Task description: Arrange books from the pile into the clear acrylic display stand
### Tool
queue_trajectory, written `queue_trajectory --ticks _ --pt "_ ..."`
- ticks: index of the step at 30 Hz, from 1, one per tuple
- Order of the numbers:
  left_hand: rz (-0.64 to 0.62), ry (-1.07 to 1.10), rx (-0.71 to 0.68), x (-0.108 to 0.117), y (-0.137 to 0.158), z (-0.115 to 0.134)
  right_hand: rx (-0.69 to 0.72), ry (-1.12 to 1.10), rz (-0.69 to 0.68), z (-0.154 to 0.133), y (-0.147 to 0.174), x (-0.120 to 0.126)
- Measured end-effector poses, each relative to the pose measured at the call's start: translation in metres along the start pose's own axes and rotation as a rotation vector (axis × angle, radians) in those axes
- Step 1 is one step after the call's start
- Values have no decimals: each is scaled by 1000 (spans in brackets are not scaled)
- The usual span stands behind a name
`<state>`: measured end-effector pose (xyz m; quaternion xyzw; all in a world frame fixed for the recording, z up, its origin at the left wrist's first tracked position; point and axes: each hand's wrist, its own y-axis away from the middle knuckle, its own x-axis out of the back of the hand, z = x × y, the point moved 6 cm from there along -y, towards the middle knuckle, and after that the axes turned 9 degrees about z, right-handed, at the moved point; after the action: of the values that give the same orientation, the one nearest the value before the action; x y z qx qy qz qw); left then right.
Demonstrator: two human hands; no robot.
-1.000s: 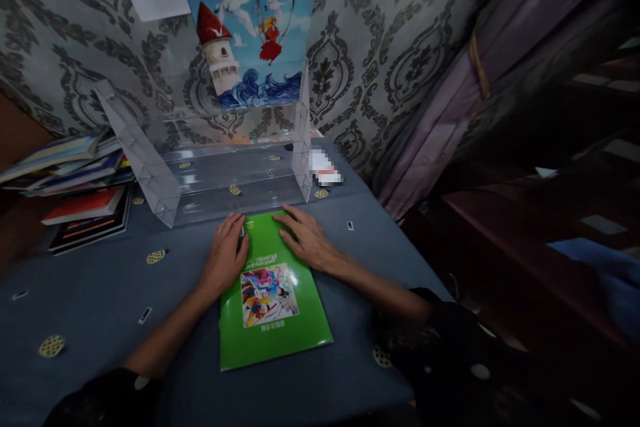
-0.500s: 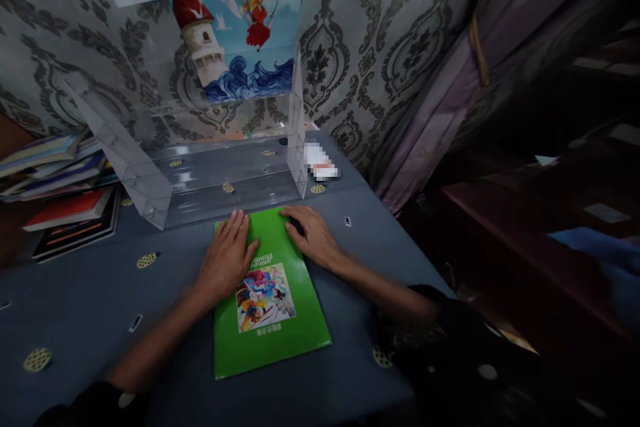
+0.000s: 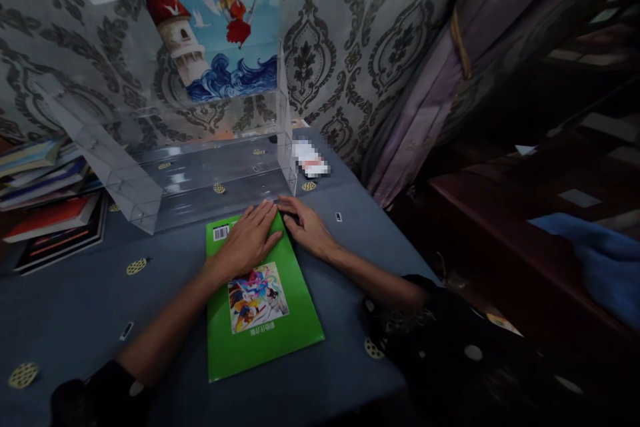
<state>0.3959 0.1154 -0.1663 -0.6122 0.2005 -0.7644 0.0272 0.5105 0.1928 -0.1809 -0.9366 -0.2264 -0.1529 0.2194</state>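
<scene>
A green book (image 3: 295, 307) lies flat and closed on the table, with a colourful picture on its cover and a barcode near its far left corner. My left hand (image 3: 247, 237) rests flat across the upper part of the cover, fingers stretched toward the far right corner, and hides some of the print. At that corner, my right hand (image 3: 305, 227) touches the book's right edge with its fingers extended and slightly bent. Neither hand grasps anything.
Beyond the book stands a clear acrylic rack (image 3: 220, 177). A stack of books (image 3: 55, 193) sits at the left. A pixelated white item (image 3: 311, 159) lies right of the rack. The table's right edge (image 3: 385, 227) runs beside a purple curtain (image 3: 420, 107).
My left hand has slid right across the cover toward the far right corner, uncovering the barcode. My right hand stays by that corner. The whole view has shifted slightly.
</scene>
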Motion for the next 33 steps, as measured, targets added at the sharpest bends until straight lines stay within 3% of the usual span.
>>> queue_trajectory --ticks 9,20,27,33 --pt "20 10 -4 5 0 1 -2 -4 29 -1 0 2" --pt "166 132 -85 16 3 6 -53 21 71 -10 13 8" --pt "197 118 -144 21 5 12 -115 43 81 -14 20 13" --pt "148 93 -96 18 4 11 -109 31 83 -13 19 14"
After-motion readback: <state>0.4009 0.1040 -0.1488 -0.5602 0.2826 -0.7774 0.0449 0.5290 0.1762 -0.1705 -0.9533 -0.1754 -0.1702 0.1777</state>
